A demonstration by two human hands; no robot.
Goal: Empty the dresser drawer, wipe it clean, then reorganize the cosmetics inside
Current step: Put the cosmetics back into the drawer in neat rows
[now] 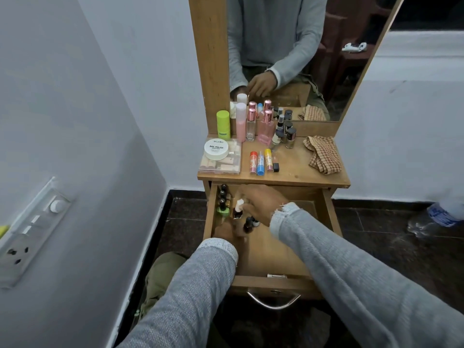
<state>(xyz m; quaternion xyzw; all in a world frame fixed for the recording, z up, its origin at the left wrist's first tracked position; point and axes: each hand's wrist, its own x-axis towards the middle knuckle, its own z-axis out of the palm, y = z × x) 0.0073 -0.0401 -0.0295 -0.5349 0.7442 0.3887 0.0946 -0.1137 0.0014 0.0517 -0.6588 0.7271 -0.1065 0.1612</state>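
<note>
Both hands, left hand (227, 229) and right hand (261, 202), reach among bottles (247, 226) in the open drawer (271, 259).

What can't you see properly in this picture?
- Head view: the right hand is motion-blurred, so its grip cannot be told.
- The left hand is blurred and partly behind small bottles.
- The drawer floor is partly covered by both sleeves.
- Labels on the lip balms are too small to read.

Readable text only on the round white tub (216, 148) sitting on the clear plastic box (221, 169): lid reads "zudio" at top, "NAIL POLISH" below in bold. Smaller lines under that too blurred. Other labels illegible.
</note>
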